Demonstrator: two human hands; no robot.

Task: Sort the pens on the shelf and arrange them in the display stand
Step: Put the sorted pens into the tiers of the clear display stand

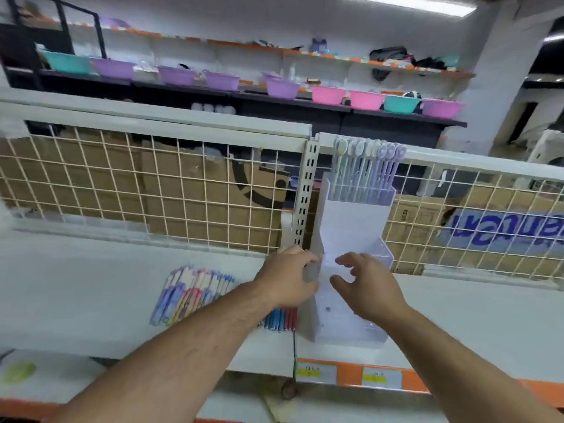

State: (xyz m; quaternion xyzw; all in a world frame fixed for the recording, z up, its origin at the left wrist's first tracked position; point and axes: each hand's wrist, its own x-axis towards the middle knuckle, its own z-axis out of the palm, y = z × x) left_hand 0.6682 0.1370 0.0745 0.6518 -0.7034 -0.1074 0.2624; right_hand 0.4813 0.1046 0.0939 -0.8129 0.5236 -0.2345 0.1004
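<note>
Steadying of display stand [351, 227], frame centre, is judged current: left hand [288, 277] curled round its wall, right hand [369, 288] fingers [351, 257] spread, empty. Loose pens [195, 290], lower left on shelf [91, 285], likely to be fetched next.

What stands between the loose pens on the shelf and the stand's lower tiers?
The left hand, gripping the display stand by its left wall, and its forearm lie across some pens. The right hand hovers over the tiers.

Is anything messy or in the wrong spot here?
Yes. A bunch of pens lies flat on the shelf, left of the display stand, instead of standing in it. Only its top tier holds upright pens.
</note>
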